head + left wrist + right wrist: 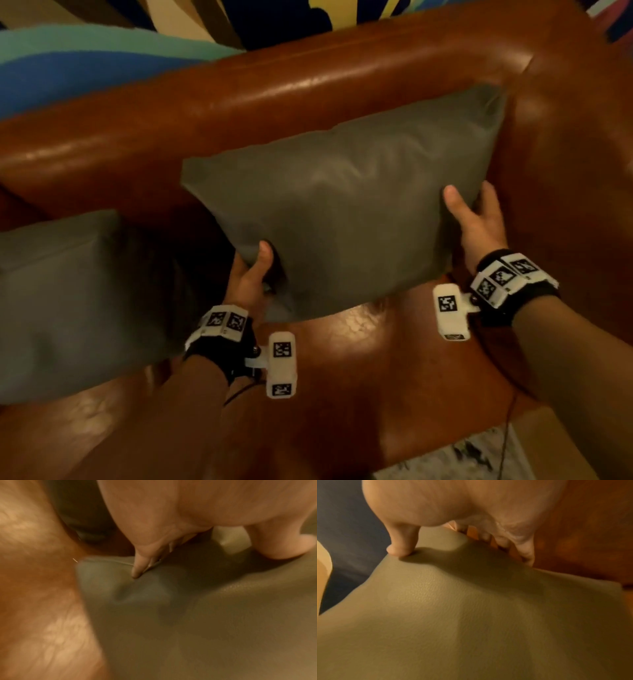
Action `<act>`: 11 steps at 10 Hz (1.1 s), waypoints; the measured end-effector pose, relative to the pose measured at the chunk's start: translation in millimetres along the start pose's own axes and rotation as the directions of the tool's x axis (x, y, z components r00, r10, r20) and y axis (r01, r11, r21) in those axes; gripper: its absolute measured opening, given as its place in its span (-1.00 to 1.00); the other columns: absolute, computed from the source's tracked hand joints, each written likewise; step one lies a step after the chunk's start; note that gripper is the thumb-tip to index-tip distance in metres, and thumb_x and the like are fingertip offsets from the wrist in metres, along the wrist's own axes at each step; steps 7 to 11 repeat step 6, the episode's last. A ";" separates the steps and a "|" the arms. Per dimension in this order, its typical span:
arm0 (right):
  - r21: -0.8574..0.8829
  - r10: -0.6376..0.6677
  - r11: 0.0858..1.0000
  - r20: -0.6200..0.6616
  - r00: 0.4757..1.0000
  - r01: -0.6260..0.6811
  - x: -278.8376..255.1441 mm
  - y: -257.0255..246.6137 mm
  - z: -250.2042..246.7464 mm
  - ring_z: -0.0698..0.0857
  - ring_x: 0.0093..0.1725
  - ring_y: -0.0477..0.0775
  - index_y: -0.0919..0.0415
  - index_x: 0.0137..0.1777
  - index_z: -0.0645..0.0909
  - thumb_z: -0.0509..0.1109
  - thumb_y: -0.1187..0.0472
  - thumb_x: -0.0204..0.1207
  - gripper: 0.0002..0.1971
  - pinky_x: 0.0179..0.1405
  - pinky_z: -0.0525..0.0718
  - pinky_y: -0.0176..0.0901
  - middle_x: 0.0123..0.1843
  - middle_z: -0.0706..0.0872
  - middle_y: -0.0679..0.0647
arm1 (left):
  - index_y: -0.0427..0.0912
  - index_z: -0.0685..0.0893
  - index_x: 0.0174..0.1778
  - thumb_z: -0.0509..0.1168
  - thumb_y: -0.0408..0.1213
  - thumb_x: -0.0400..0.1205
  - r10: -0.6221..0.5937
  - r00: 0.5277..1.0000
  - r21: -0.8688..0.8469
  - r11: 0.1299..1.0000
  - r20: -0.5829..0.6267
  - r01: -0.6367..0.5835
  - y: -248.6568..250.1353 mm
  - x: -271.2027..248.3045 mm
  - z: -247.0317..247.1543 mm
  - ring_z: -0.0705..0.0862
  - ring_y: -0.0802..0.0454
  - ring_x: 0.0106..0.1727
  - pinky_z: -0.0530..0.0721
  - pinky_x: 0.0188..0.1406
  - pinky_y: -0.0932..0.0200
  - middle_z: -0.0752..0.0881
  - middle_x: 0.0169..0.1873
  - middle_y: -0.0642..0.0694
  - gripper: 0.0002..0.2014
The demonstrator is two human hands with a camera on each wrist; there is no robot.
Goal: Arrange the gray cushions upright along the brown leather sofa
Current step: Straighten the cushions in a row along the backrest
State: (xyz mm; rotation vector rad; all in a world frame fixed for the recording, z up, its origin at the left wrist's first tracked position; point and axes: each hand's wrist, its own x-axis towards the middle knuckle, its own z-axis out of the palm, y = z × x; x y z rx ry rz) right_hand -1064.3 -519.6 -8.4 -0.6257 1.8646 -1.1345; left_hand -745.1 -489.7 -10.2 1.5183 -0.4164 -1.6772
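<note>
The held gray cushion (342, 205) is rectangular, with a smooth, finely grained leather-like cover and soft creases across its face. It stands tilted against the backrest of the brown leather sofa (239, 102), its upper right corner near the junction of backrest and right armrest. Its lower edge sits just above the glossy seat; contact with the seat cannot be confirmed.

The left hand (251, 274) grips the lower left corner of the cushion: the thumb presses into the front face and dents it, while the fingers (139, 568) curl behind the edge along the seam. The right hand (479, 219) grips the right edge: the thumb lies on the front face, and the fingers (503, 540) wrap behind, between cushion and sofa leather.

A second gray cushion (68, 301) of the same material rests on the seat at the left, leaning toward the backrest, apart from the held cushion.

Each wrist carries a black strap with white blocks bearing black-and-white square markers (282, 363). A thin dark cable (507, 438) hangs by the right forearm. Behind the sofa, a multicoloured surface (102, 58) with blue, teal and yellow areas is visible. A pale speckled floor (462, 459) shows at the lower right.
</note>
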 end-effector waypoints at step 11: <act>-0.067 -0.069 0.996 -0.046 0.997 0.066 0.2 10.4 -24.4 0.64 0.38 -0.06 -0.45 0.41 0.33 0.50 -0.58 -0.09 -0.03 0.43 0.60 0.21 0.47 0.61 -0.21 | 0.30 0.26 0.59 0.41 0.12 0.53 0.077 0.995 0.316 0.947 -0.066 -0.052 -0.3 23.5 -1.2 0.51 -0.01 0.42 0.49 0.45 -0.17 0.52 0.44 0.10 -0.28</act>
